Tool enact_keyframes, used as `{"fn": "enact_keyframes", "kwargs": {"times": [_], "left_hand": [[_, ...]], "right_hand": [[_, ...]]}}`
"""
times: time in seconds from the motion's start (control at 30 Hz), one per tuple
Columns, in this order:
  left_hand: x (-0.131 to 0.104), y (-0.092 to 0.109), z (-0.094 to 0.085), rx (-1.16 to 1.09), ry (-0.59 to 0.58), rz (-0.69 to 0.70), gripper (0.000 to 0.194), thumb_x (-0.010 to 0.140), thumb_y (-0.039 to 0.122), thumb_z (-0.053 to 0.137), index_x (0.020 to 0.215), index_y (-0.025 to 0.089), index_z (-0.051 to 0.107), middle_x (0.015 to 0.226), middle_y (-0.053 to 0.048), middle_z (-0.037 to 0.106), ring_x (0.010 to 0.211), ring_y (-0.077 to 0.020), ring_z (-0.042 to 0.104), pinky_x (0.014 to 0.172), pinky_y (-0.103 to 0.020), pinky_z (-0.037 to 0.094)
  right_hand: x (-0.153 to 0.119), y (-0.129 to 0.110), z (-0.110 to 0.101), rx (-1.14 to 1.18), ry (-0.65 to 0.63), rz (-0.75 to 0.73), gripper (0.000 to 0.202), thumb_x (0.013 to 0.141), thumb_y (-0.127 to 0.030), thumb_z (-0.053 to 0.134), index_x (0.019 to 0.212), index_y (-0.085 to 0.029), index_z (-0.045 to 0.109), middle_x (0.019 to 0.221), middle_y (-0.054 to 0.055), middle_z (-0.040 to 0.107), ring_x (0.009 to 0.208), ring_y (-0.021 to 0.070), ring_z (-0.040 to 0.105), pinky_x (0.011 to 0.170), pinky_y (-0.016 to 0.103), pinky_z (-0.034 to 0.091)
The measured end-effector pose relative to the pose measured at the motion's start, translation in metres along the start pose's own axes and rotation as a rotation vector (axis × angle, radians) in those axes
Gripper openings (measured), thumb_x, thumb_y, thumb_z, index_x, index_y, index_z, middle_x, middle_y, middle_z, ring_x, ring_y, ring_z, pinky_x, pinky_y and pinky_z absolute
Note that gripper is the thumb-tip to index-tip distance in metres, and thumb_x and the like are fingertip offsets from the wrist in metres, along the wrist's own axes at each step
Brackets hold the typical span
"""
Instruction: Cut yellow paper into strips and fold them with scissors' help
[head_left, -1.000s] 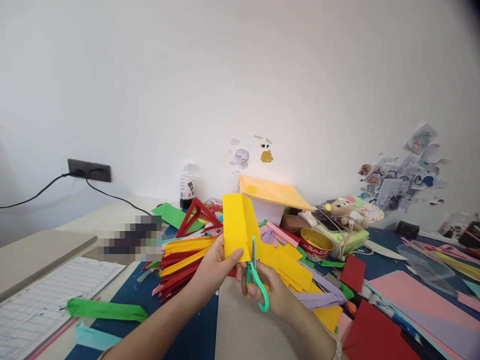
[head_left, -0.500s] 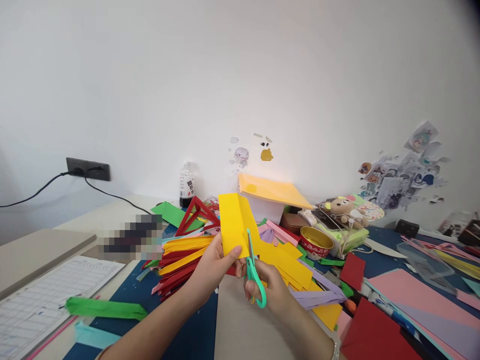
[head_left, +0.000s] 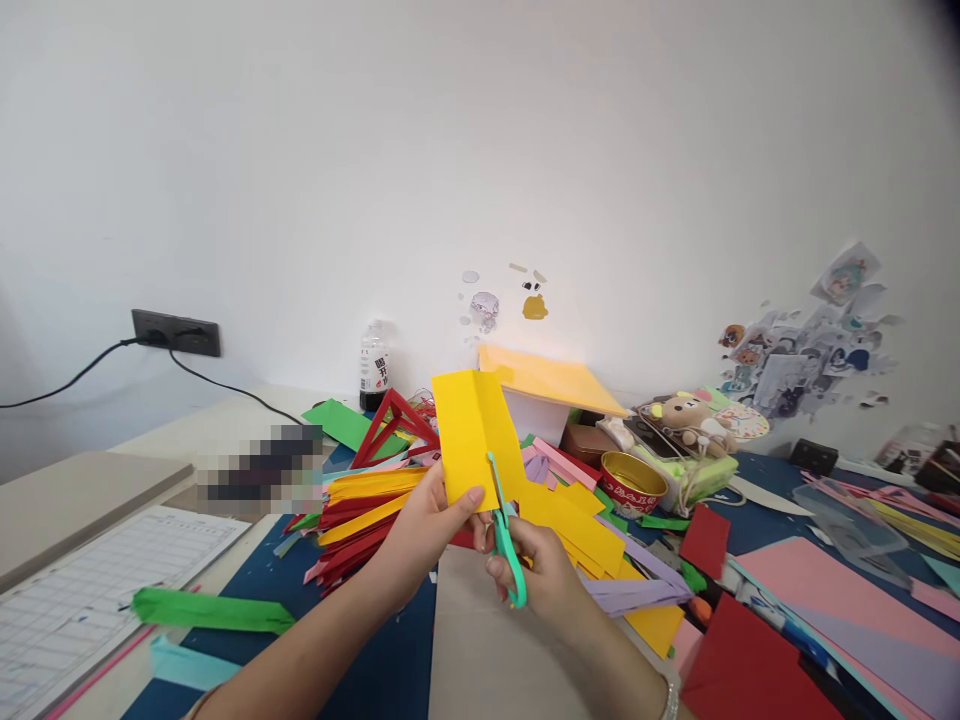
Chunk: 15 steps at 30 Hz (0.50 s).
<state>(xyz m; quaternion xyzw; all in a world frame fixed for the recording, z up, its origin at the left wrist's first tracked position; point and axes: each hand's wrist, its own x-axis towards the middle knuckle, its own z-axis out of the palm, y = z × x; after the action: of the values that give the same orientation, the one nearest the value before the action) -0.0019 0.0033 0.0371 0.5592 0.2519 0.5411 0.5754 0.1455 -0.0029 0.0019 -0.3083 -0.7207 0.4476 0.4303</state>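
Held upright in front of me is a sheet of yellow paper [head_left: 463, 430] with a crease running down it. My left hand [head_left: 442, 510] pinches its lower left edge between thumb and fingers. My right hand [head_left: 531, 560] is closed around the handles of green scissors [head_left: 510, 560], fingers through the loops. The blades lie at the sheet's lower edge, pointing up along the crease. Behind the right hand, more yellow paper pieces [head_left: 577, 530] lie in a loose pile. Left of the sheet is a stack of red and yellow folded strips [head_left: 360, 530].
A grey board [head_left: 480, 640] lies below my hands. To the right are a red tin [head_left: 634, 490], a plush bear [head_left: 686, 415], red paper [head_left: 757, 670] and pink sheets [head_left: 810, 590]. A bottle [head_left: 373, 365] stands by the wall; a green paper strip [head_left: 214, 611] lies at left.
The yellow paper has risen slightly and tilted a little to the left. The scissors' blades have drawn together, and their handles have shifted slightly left.
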Motion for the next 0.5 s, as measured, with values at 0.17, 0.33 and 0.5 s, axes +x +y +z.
{"fn": "enact_keyframes", "kwargs": {"times": [0.17, 0.33, 0.5], "left_hand": [[-0.001, 0.011, -0.009, 0.016, 0.123, -0.037, 0.028, 0.07, 0.038, 0.064, 0.082, 0.014, 0.056, 0.068, -0.003, 0.067, 0.057, -0.0164, 0.063, 0.06, -0.029, 0.051], [0.0, 0.02, -0.013, -0.011, 0.233, -0.054, 0.04, 0.062, 0.039, 0.071, 0.092, 0.015, 0.059, 0.087, -0.007, 0.07, 0.077, -0.0222, 0.065, 0.07, -0.033, 0.052], [-0.001, 0.015, -0.009, 0.068, 0.178, -0.094, 0.038, 0.062, 0.042, 0.07, 0.086, 0.015, 0.058, 0.082, -0.007, 0.07, 0.072, -0.0228, 0.065, 0.061, -0.032, 0.052]], "right_hand": [[-0.001, 0.0, -0.001, -0.044, -0.009, 0.044, 0.031, 0.071, -0.046, 0.059, 0.073, -0.017, 0.05, 0.054, -0.004, 0.047, 0.044, 0.0094, 0.048, 0.043, 0.022, 0.04], [-0.004, 0.002, 0.0, -0.062, -0.039, 0.076, 0.03, 0.069, -0.045, 0.062, 0.075, -0.017, 0.052, 0.054, -0.005, 0.048, 0.043, 0.0095, 0.05, 0.042, 0.021, 0.04], [-0.005, 0.001, 0.002, 0.0, -0.05, 0.043, 0.037, 0.069, -0.052, 0.06, 0.076, -0.016, 0.053, 0.053, -0.004, 0.048, 0.043, 0.01, 0.05, 0.044, 0.022, 0.041]]}}
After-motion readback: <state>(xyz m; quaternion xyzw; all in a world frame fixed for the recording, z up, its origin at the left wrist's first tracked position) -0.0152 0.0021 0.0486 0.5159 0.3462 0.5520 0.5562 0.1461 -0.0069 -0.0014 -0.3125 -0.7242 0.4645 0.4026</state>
